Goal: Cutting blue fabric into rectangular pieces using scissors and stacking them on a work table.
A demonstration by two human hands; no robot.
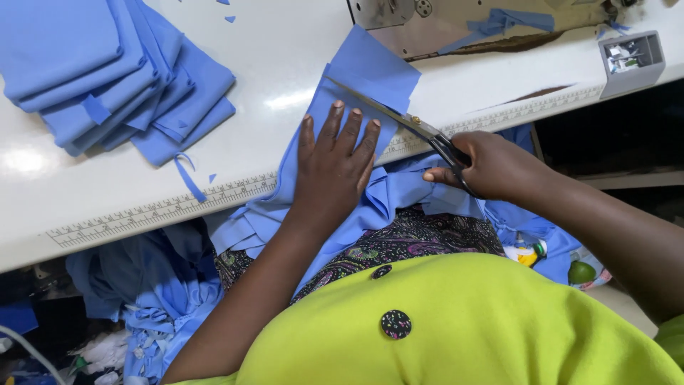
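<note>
Pointing up and to the left across the white table (285, 71), the scissors (406, 121) lie on a slant, their long axis running from the handles at the lower right to the tip at the upper left. The blades are parted over a piece of blue cloth (370, 71) that hangs from the table edge into the person's lap. The right hand (491, 165) is closed through the handles, gripping the scissors at the table's front edge. The left hand (336, 160) lies flat and open on the same cloth, fingers spread, just left of and below the blades, holding nothing. A stack of folded blue pieces (107, 71) sits well apart at the upper left. A printed ruler strip (157, 212) runs along the table's front edge. A small grey box (630, 57) sits at the upper right beside the sewing machine (463, 21).
</note>
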